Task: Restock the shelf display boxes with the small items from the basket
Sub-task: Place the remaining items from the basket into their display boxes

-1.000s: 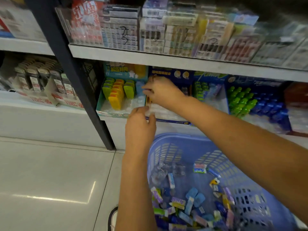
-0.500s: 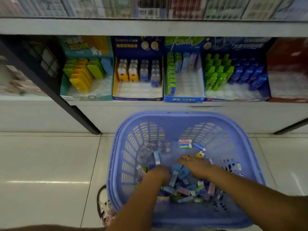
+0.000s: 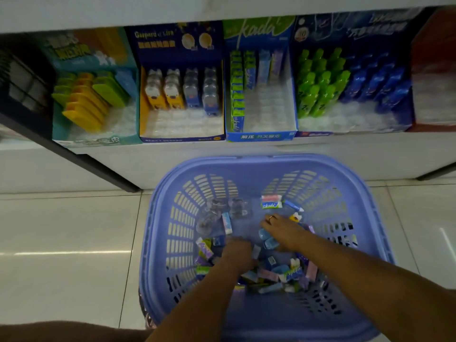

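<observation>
Inside the purple basket point(image 3: 246, 162), the right hand point(image 3: 283, 232) spreads flat over the small packets point(image 3: 270, 275), seemingly sorting stock; the left hand point(image 3: 237, 251) burrows in, its grip hidden.

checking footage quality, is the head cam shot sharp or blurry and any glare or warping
Head view: dim overall; the display boxes on the shelf are smeared by motion blur, worst at right; the basket and the small items in it are clearer; a glare streak crosses the floor tiles at left; the wide lens bows the shelf lines.
</observation>
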Demonstrator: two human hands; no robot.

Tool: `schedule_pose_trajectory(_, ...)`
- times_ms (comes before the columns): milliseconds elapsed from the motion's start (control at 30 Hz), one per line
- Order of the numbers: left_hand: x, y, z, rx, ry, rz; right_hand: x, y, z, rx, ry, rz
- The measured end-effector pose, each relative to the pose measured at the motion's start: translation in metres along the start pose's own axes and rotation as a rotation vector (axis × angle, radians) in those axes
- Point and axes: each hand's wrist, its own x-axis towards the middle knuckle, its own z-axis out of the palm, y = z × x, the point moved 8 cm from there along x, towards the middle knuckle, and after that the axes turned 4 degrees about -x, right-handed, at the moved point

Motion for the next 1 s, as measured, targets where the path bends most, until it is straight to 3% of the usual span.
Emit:
schedule_pose_trajectory(133, 0.017, 0.000, 0.002, -0.038, -0.001, -0.117, -0.010, 0.022, -0.011, 0.270, 0.058, 0.154)
schedule_pose_trajectory(233, 0.022, 0.000, 0.005, -0.022, 0.002, -0.161, -0.027, 0.040, -0.031, 0.806, 0.168, 0.298)
schedule_pose_trajectory(300, 0.021, 0.002, 0.003, -0.053, 0.015, -0.155, -0.038, 0.041, -0.038, 1.329, 0.159, 0.347)
schedule_pose_trajectory(400, 0.016, 0.001, -0.008, -0.375, 0.070, -0.149, -0.049, 0.028, -0.050, 2.094, 0.117, 0.292)
schedule_pose_trajectory(467, 0.010, -0.005, -0.024, -0.763, 0.122, -0.169, -0.058, 0.024, -0.064, 2.315, 0.131, 0.194)
schedule_pose_trajectory(567, 0.000, -0.005, -0.054, -1.499, 0.178, -0.245, -0.071, 0.019, -0.083, 2.406, 0.181, 0.115)
schedule_pose_trajectory(667, -0.018, 0.012, -0.096, -1.984, 0.176, -0.051, -0.083, 0.014, -0.105, 2.345, 0.229, 0.061)
schedule_pose_trajectory(800, -0.056, 0.015, -0.149, -1.762, 0.332, 0.245, -0.097, 0.003, -0.139, 2.232, 0.274, -0.012)
schedule_pose_trajectory(900, -0.082, 0.003, -0.172, -1.705, 0.538, 0.288, -0.104, -0.008, -0.166, 2.165, 0.304, -0.044)
schedule_pose_trajectory(1000, -0.104, -0.015, -0.180, -1.738, 0.631, 0.243, -0.110, -0.015, -0.193, 2.026, 0.396, 0.029)
